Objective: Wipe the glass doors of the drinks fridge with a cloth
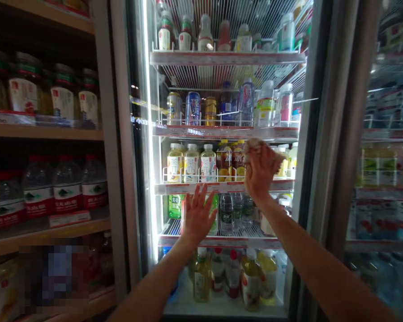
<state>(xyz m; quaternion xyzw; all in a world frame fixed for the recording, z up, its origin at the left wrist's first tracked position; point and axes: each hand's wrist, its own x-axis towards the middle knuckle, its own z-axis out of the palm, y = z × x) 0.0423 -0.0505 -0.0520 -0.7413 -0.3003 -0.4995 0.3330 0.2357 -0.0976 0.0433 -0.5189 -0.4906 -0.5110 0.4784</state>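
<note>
My right hand (259, 175) presses a crumpled, pale brownish cloth (254, 145) against the glass door (228, 214) of a lit drinks fridge. The cloth sticks out above and to the right of my fingers. Lower and to the left, my left hand (199, 213) has its fingers spread, palm towards the glass, and holds nothing. Behind the glass, white-capped tea bottles (208, 163) stand on the shelf just above my left hand. Dark bottles with yellow caps (224, 156) are beside them, close to the cloth and partly hidden by my right hand.
Wooden shelves (43, 134) on the left carry large water bottles (65, 183) and dark drink bottles (25, 85). A metal door frame (337, 134) runs up the right side, with another stocked fridge (386, 179) beyond it. Reflections streak the glass. A patch at lower left is pixelated.
</note>
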